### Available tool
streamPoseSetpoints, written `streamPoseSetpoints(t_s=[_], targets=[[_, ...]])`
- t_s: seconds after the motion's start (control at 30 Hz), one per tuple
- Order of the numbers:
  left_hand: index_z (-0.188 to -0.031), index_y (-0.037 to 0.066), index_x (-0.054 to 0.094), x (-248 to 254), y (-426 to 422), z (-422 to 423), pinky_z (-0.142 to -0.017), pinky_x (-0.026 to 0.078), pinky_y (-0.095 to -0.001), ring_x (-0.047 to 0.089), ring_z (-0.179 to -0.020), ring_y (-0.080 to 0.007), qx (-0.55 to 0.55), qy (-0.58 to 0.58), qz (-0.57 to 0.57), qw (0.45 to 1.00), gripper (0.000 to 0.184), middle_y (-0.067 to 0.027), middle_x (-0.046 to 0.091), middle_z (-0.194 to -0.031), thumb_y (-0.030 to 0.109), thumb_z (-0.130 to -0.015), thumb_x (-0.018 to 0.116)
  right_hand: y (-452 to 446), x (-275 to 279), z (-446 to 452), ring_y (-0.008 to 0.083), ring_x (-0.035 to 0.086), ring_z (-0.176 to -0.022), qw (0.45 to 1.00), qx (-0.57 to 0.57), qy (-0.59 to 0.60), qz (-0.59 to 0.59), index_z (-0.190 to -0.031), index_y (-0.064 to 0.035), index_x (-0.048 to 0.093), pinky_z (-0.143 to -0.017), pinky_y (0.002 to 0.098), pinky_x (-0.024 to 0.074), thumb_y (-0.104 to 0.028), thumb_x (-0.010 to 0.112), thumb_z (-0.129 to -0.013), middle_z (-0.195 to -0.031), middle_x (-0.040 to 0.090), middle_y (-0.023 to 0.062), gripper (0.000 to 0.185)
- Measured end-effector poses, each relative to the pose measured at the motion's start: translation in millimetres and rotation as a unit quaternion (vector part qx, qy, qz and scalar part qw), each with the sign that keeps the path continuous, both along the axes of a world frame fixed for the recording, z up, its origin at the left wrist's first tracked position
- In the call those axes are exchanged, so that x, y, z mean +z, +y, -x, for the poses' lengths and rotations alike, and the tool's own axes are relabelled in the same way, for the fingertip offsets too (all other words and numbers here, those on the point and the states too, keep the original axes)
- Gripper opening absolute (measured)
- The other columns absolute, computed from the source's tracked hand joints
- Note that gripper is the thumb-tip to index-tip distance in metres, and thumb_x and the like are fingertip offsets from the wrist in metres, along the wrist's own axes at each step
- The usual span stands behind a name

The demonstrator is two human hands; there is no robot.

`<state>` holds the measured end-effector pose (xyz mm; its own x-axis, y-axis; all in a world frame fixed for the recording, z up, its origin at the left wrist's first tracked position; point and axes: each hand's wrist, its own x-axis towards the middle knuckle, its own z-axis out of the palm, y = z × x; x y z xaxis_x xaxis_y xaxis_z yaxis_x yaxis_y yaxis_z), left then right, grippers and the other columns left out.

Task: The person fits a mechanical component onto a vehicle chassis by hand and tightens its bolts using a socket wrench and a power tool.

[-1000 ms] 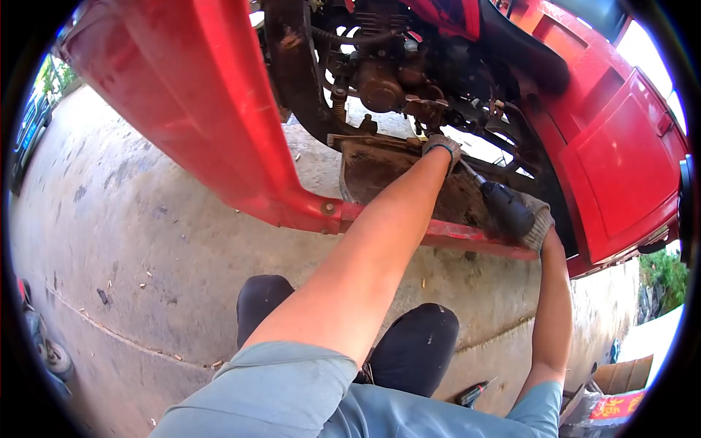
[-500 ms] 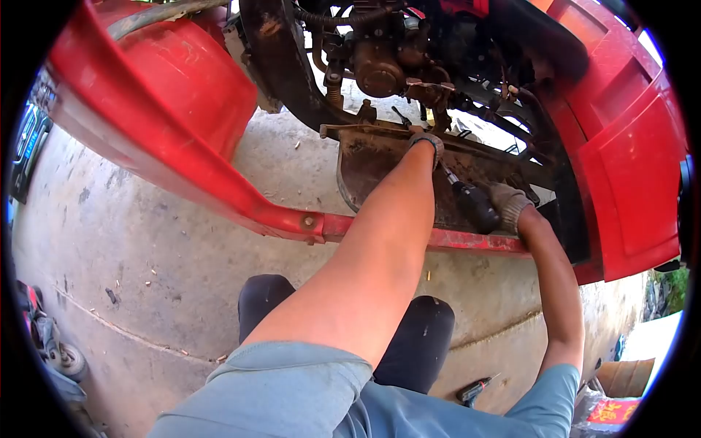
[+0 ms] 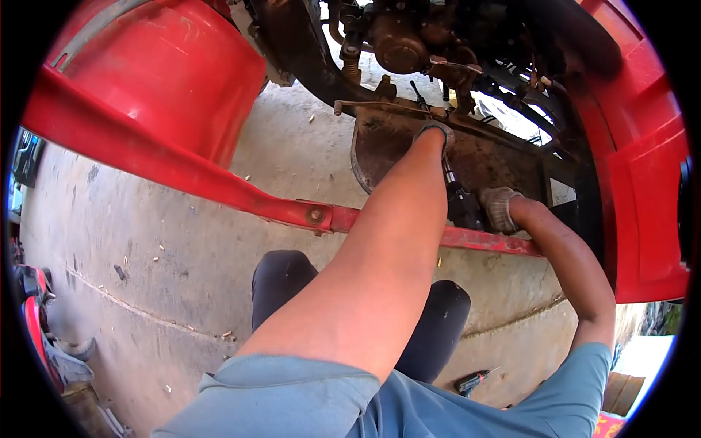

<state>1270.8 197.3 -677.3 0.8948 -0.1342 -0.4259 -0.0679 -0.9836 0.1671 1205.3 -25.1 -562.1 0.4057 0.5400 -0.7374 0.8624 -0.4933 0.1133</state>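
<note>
My left forearm reaches in to a rusty metal floor plate (image 3: 380, 142) beneath the engine (image 3: 400, 50). My left hand (image 3: 436, 131) is at the plate's far edge, by a thin dark rod (image 3: 418, 93); its fingers are hidden behind the wrist. In a grey-white knit glove, my right hand (image 3: 499, 207) grips a black power tool (image 3: 464, 207), though part of the grip is out of sight. The tool's slim shaft points away, toward my left hand. A red frame rail (image 3: 496, 241) crosses in front of the tool.
Red body panels (image 3: 650, 212) rise at the right and a curved red fender (image 3: 182, 80) at the left. On the concrete floor (image 3: 168, 241), a small cordless driver (image 3: 473, 381) lies near my knees. Machine parts (image 3: 62, 347) sit at the left edge.
My view has shifted, so the vehicle appears a little to the right. The black power tool now points more straight away from me. My right hand stays beside it.
</note>
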Motion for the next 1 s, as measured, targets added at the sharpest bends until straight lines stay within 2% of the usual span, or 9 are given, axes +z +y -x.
streamPoseSetpoints(t_s=[0.17,0.23,0.4,0.5,0.63,0.73,0.83,0.9,1.0], targets=[[-0.135,0.014,0.067,-30.0,6.3,-15.0,-0.105,0.051,-0.0469,0.058,-0.134,-0.0337,0.043,0.046,0.076,0.995,0.046,-0.011,0.056,-0.151,0.026,-0.091,0.062,11.1,-24.9,9.8,0.0406,0.071,-0.106,0.999,0.032,0.024,-0.011,-0.112,0.0017,0.071,-0.085,0.0441,0.0573,-0.013,0.078,-0.07,-0.108,0.072,0.0285,0.045],[-0.139,0.015,0.064,-54.3,-0.9,-29.8,-0.107,0.049,-0.0493,0.056,-0.136,-0.0342,0.338,0.047,0.327,0.881,0.05,-0.0104,0.052,-0.154,0.028,-0.091,0.063,15.3,-31.7,12.0,0.0401,0.071,-0.106,0.998,0.052,0.035,-0.015,-0.111,0.0014,0.071,-0.085,0.0438,0.0575,-0.017,0.08,-0.07,-0.109,0.072,0.0283,0.047],[-0.144,0.015,0.06,-108.2,9.5,-75.7,-0.107,0.049,-0.0493,0.057,-0.136,-0.0308,0.085,0.005,0.08,0.993,0.051,-0.01,0.052,-0.155,0.029,-0.095,0.059,25.7,-39.6,9.3,0.038,0.071,-0.107,0.999,0.019,0.033,0.008,-0.111,0.0006,0.072,-0.086,0.0428,0.058,-0.031,0.087,-0.066,-0.112,0.072,0.0268,0.057],[-0.145,0.015,0.059,-50.8,2.5,-38.2,-0.109,0.048,-0.0491,0.056,-0.138,-0.0308,0.321,0.041,0.291,0.9,0.053,-0.0089,0.052,-0.155,0.031,-0.094,0.06,27.3,-36.7,11.4,0.0352,0.072,-0.108,0.998,0.033,0.026,0.043,-0.112,0.0001,0.073,-0.088,0.0415,0.058,-0.042,0.09,-0.065,-0.114,0.072,0.0257,0.065],[-0.146,0.015,0.059,-63.1,5.8,-48.4,-0.111,0.046,-0.0499,0.052,-0.141,-0.0312,0.125,0.066,0.105,0.984,0.055,-0.0091,0.05,-0.157,0.034,-0.094,0.061,30.1,-31.3,17.2,0.0351,0.072,-0.108,0.999,0.026,0.025,0.022,-0.112,0.0018,0.072,-0.089,0.0411,0.058,-0.045,0.088,-0.068,-0.114,0.072,0.0257,0.066],[-0.146,0.016,0.059,-27.4,3.5,-49.7,-0.112,0.045,-0.0498,0.05,-0.143,-0.0318,0.392,0.019,0.318,0.863,0.055,-0.0098,0.048,-0.158,0.035,-0.095,0.061,27.5,-42.4,11.1,0.0364,0.071,-0.109,0.998,0.033,0.014,0.051,-0.113,0.0039,0.071,-0.09,0.0414,0.0578,-0.046,0.086,-0.07,-0.114,0.072,0.0259,0.067],[-0.146,0.016,0.059,-29.6,8.0,-105.5,-0.112,0.045,-0.0496,0.051,-0.142,-0.0319,0.482,0.478,0.052,0.732,0.055,-0.0106,0.048,-0.158,0.036,-0.095,0.061,24.3,-45.0,8.5,0.0373,0.071,-0.11,0.997,0.056,0.011,0.045,-0.116,0.0048,0.07,-0.09,0.0417,0.0577,-0.046,0.085,-0.07,-0.115,0.072,0.0265,0.07],[-0.122,0.019,0.077,-68.4,20.9,-49.2,-0.088,0.057,-0.0402,0.07,-0.113,-0.0223,-0.062,-0.054,-0.028,0.996,0.037,-0.0028,0.072,-0.129,0.034,-0.089,0.07,30.7,-28.3,17.0,0.038,0.07,-0.11,0.999,0.041,0.022,0.021,-0.118,0.0047,0.068,-0.09,0.0423,0.0576,-0.045,0.085,-0.071,-0.116,0.071,0.0274,0.071],[-0.141,0.017,0.063,-69.3,15.6,-53.0,-0.104,0.049,-0.0471,0.058,-0.132,-0.0282,0.168,0.022,0.142,0.975,0.051,-0.0087,0.055,-0.151,0.036,-0.094,0.064,25.8,-33.4,13.2,0.0388,0.07,-0.11,0.998,0.056,0.028,-0.028,-0.121,0.0043,0.067,-0.09,0.043,0.0576,-0.044,0.084,-0.07,-0.116,0.071,0.028,0.071]])
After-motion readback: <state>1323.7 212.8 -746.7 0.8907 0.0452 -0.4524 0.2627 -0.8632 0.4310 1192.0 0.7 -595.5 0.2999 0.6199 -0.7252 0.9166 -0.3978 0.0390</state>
